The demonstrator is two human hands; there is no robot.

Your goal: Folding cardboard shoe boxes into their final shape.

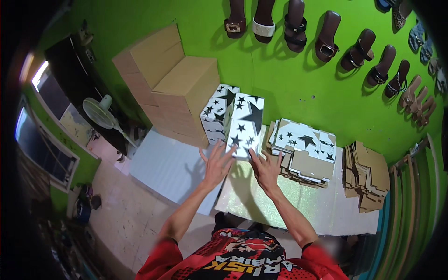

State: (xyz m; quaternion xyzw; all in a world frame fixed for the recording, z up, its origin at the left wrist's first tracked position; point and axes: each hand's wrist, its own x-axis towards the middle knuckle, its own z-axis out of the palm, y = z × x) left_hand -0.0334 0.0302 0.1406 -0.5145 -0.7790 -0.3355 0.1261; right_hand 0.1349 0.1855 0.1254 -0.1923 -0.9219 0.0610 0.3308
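A person's two bare hands reach forward to a white box printed with black stars (246, 125), standing against a green wall. The box lies at twelve o'clock from both hands, its long axis running away from the person. The left hand (215, 164), fingers spread open, touches its near left corner; the right hand (266, 169), fingers also spread, touches its near right corner. Both are equally near. A second starred box (216, 114) stands touching at nine o'clock.
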